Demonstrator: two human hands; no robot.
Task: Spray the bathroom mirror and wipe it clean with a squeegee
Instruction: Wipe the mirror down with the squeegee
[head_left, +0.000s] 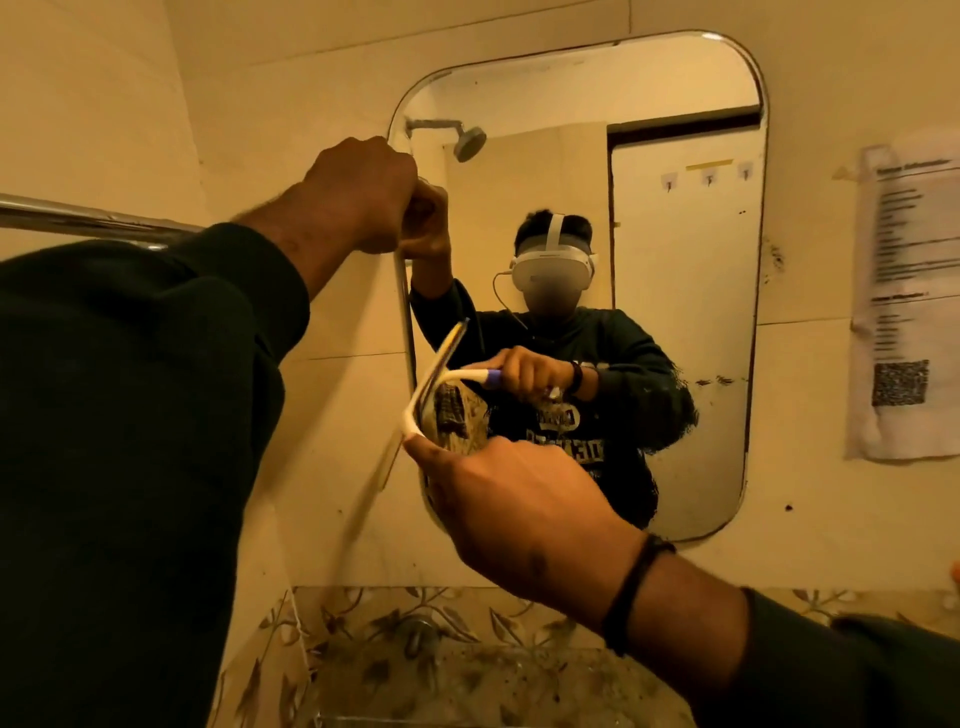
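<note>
**Q:** Dark sleeve first, since it filled the near left of the view — what did that arm lead to?

**A:** It led up to the left hand (363, 195), curled closed at the mirror's upper left edge. It seemed to grip a thin metal rod or edge strip there; exactly what it held could not be told. Behind the arm, a chrome towel rail (78, 218) ran along the tiled wall.

**Q:** And moving right?

**A:** The squeegee (434, 387) sat against the lower left of the mirror (675, 338), its white blade bar tilted up and to the right. In the reflection its white handle ended in a purple grip. The right hand (509, 499), with a dark band at the wrist, was closed around that grip, fingers wrapped, index fingertip near the blade's lower end.

**Q:** Further right?

**A:** The mirror reflected a person in a headset, a shower head and a door. A printed paper notice (909, 312) was taped to the wall right of the mirror. Below, patterned tiles (363, 639) sat above a basin.

**Q:** How far along was the job?

**A:** No spray bottle was in view, so spraying looked done. A wet, streaky patch sat by the blade. Wiping appeared under way at the left edge, with most of the glass probably still to cover.
</note>
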